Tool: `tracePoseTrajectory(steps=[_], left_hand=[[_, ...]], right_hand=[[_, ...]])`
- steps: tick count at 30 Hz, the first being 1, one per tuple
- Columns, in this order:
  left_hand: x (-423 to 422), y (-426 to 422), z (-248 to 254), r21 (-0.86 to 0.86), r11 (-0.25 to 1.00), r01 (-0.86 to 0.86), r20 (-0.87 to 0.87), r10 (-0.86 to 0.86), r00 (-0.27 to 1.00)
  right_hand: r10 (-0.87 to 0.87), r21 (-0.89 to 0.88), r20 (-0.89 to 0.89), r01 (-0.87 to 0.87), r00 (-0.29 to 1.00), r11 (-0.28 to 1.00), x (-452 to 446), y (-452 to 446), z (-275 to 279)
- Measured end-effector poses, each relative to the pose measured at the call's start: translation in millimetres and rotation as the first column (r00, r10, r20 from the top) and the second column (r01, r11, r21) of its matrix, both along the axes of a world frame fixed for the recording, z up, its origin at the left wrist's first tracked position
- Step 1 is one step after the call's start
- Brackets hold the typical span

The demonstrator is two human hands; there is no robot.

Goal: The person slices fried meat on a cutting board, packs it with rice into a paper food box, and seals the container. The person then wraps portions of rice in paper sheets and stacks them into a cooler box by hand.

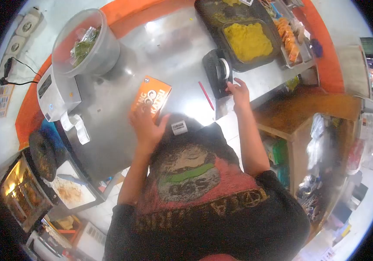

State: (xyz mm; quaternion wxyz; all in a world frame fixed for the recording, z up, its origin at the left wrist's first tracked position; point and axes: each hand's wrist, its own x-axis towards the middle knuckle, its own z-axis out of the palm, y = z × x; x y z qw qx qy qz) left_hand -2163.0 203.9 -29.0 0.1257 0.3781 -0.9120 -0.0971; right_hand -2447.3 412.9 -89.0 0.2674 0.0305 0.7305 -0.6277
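Observation:
An orange carton with white lettering ending in "KATSU" [157, 92] is on the steel table. My left hand [146, 128] grips its near end, fingers across the printed face and thumb at the right side. My right hand [239, 93] is at the front end of a black tape dispenser [212, 71], thumb and finger drawn together there. The white tape roll [224, 68] sits in the dispenser; the bit of tape at my fingertips is too small to make out clearly. A red pen [205, 95] lies left of the dispenser. A white barcode label [179, 127] shows against my dark shirt.
A label printer [58, 93] with a paper strip [81, 130] stands at the left, below a clear tub [108, 52] of bagged greens. Behind the dispenser is a dark tray [238, 63] of yellow food, beside orange pieces [286, 37]. Wooden shelving [299, 115] stands at the right.

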Motion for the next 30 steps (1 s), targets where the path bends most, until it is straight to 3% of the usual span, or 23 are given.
tracePoseTrajectory(steps=[1,2,3,4,5,6,8,9,11,12,14,15,16,17,18,20,21,22,23,24,26,28,30], left_hand=[[8.4,4.1,3.6,0.352,0.936,0.024,0.018,-0.032,0.999],[15.6,8.3,5.9,0.659,0.751,0.036,0.021,-0.067,0.998],[20.1,13.4,6.0,0.656,0.754,0.034,0.022,-0.064,0.998],[24.0,20.2,3.5,0.77,0.637,-0.025,0.105,-0.088,0.991],[25.5,23.7,-1.5,0.858,0.505,-0.093,0.18,-0.126,0.976],[27.5,25.9,-19.4,0.856,0.507,-0.096,0.182,-0.122,0.976],[32.5,30.0,-59.8,0.918,0.392,-0.061,0.101,-0.08,0.992],[27.5,29.4,-58.9,0.918,0.391,-0.066,0.103,-0.074,0.992],[9.3,28.8,-54.7,0.952,0.283,-0.118,0.185,-0.224,0.957],[8.8,31.3,-58.6,0.951,0.287,-0.118,0.184,-0.212,0.96],[8.5,33.1,-73.1,0.934,0.337,0.117,-0.05,-0.2,0.978],[7.6,31.2,-76.1,0.931,0.345,0.118,-0.053,-0.191,0.98],[6.8,29.4,-78.7,0.825,0.508,0.248,-0.183,-0.175,0.967],[7.8,27.9,-79.2,0.676,0.649,0.349,-0.305,-0.185,0.934],[6.0,23.0,-76.6,0.673,0.654,0.345,-0.309,-0.175,0.935],[-6.0,-0.5,-68.1,0.838,0.364,0.407,-0.529,0.355,0.771],[-1.8,-13.4,-64.9,0.841,0.369,0.396,-0.523,0.369,0.768],[2.7,-31.8,-62.4,0.813,0.521,0.258,-0.437,0.255,0.863],[6.7,-43.1,-59.1,0.733,0.667,0.135,-0.316,0.157,0.936],[9.9,-46.1,-56.0,0.728,0.672,0.134,-0.321,0.162,0.933],[12.6,-49.2,-48.5,0.57,0.819,0.061,-0.29,0.132,0.948],[14.3,-48.9,-36.5,0.543,0.839,-0.013,-0.219,0.157,0.963],[16.0,-48.2,-28.3,0.507,0.857,-0.09,-0.148,0.189,0.971]], right_hand=[[-0.009,-0.009,-0.001,0.009,1.0,1.0,-0.9,-0.9,8.9],[-0.007,-0.011,0.002,0.007,1.0,1.0,1.6,0.9,18.5],[-0.112,-0.131,0.046,0.117,0.993,0.984,7.4,5.0,29.1],[-0.206,-0.243,0.103,0.226,0.973,0.943,14.6,10.4,34.9],[-0.249,-0.248,0.093,0.264,0.964,0.932,23.6,17.5,34.7],[-0.245,-0.251,0.095,0.262,0.965,0.932,31.8,24.4,31.0],[-0.24,0.048,0.104,0.236,0.965,0.97,45.3,35.5,17.4],[-0.235,0.049,0.107,0.231,0.966,0.972,48.5,37.7,11.3],[-0.167,0.091,0.157,0.154,0.973,0.984,49.6,37.1,-0.6],[-0.155,0.085,0.155,0.143,0.976,0.986,49.2,36.0,-6.6],[0.013,0.242,-0.349,0.077,0.937,0.967,46.8,33.8,-21.3],[0.019,0.234,-0.354,0.068,0.935,0.97,41.9,39.4,-37.5],[0.253,0.535,-0.425,0.015,0.869,0.845,34.9,50.8,-58.4],[0.485,0.782,-0.407,0.021,0.774,0.623,34.8,58.7,-68.0],[0.493,0.781,-0.411,0.018,0.767,0.625,43.4,62.0,-63.0],[0.27,0.421,-0.372,-0.097,0.888,0.902,52.2,54.8,-47.1],[0.257,0.331,-0.233,-0.172,0.938,0.928,56.4,45.6,-33.9],[0.267,0.328,-0.231,-0.183,0.936,0.927,60.9,32.3,-22.4],[0.362,0.262,-0.211,-0.304,0.908,0.916,64.4,15.0,-11.6],[0.452,0.193,-0.201,-0.417,0.869,0.888,67.6,-4.6,1.7],[0.63,0.259,-0.278,-0.575,0.725,0.776,73.8,-51.0,34.9],[0.743,0.252,-0.369,-0.709,0.558,0.658,78.3,-95.2,35.8],[0.827,0.169,-0.32,-0.831,0.462,0.529,84.9,-142.5,35.6]])
